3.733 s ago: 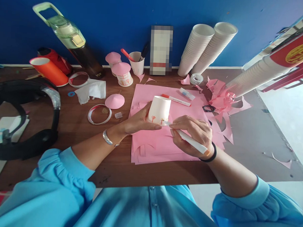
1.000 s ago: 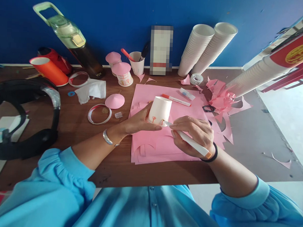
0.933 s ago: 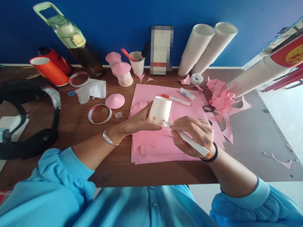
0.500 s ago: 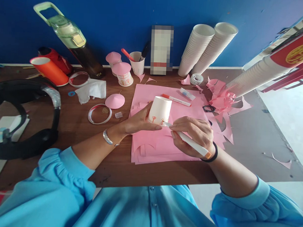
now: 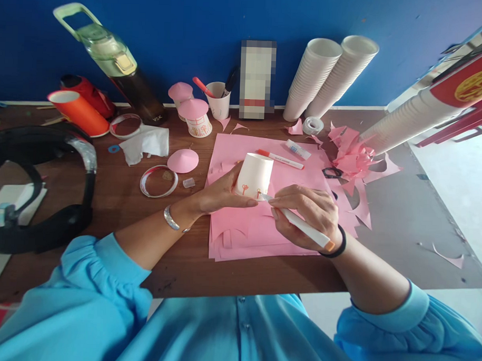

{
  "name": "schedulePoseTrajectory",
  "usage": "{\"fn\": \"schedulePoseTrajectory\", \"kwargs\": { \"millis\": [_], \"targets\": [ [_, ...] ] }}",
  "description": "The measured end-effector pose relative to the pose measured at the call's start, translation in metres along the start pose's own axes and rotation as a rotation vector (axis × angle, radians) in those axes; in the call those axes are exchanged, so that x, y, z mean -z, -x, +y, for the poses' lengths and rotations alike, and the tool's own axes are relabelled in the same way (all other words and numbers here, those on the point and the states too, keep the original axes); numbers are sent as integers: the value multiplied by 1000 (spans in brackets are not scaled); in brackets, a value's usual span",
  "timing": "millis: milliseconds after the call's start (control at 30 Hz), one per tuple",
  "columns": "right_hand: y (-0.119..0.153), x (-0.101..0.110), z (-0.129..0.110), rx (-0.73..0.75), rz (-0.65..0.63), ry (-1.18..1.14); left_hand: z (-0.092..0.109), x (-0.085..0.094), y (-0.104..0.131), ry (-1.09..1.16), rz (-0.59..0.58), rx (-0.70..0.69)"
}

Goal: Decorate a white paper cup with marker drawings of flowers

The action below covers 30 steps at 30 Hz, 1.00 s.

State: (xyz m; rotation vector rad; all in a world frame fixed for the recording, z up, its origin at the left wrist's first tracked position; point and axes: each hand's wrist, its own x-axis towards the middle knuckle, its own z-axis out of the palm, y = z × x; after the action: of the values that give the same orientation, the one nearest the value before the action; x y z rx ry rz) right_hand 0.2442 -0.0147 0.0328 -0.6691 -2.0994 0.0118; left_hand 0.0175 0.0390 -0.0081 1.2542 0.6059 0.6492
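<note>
My left hand point(image 5: 225, 192) is wrapped round a white paper cup point(image 5: 255, 173), which it holds above pink paper sheets point(image 5: 239, 235). Small orange-red flowers are drawn near the cup's lower edge. Between the fingers and thumb of my right hand point(image 5: 308, 213) is a white marker pen point(image 5: 308, 228) with an orange end. Its tip meets the cup at the right-hand flower. Behind the cup, a red-capped marker point(image 5: 281, 159) and a glue stick point(image 5: 298, 149) lie on the pink paper.
Two cups with pink cone roofs point(image 5: 194, 109) stand at the back, near a loose pink cone point(image 5: 182, 161) and a tape roll point(image 5: 159, 181). Stacked paper cups point(image 5: 313, 80) lean on the blue wall. Pink scraps point(image 5: 352, 153) lie right; a bottle point(image 5: 118, 65) stands left.
Both hands, the cup and the marker stay almost where they were. My right hand shows only a very slight shift at the fingers.
</note>
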Motion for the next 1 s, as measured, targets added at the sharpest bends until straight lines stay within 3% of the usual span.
{"fn": "schedulePoseTrajectory", "kwargs": {
  "millis": [1000],
  "targets": [
    [0,-4,0,1,10,-18,3,-3,0,-43,14,-4]
  ]
}}
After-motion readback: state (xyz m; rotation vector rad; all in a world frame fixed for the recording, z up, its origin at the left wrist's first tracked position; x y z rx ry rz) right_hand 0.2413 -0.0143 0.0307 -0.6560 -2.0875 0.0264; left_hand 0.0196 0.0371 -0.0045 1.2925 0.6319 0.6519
